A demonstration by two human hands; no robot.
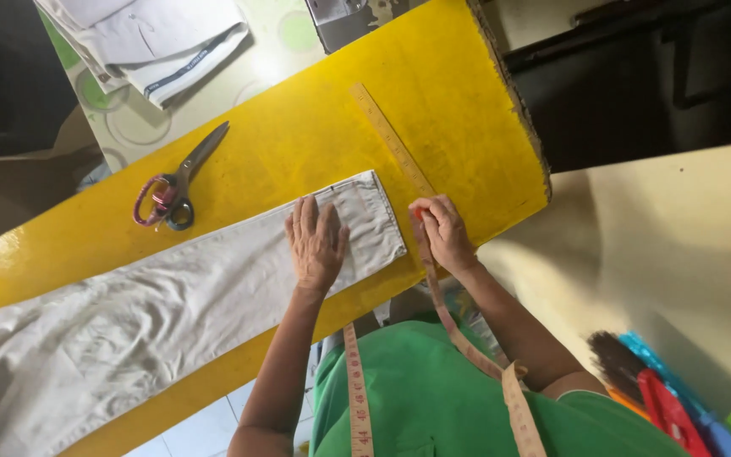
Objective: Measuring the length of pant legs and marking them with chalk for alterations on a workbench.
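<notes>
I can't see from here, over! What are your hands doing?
Left hand flat on grey trouser leg. Right hand pinching something small and red by the hem. Scissors lie apart.

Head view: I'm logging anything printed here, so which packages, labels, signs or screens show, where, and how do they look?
No packages, signs or screens show.
Ruler: on the yellow table above the right hand; long tan strip with fine markings.
Tape measure: draped round the person's neck over the green shirt; tan band, red marks.
Folded garment: top left; pale, with a dark printed band.
</notes>
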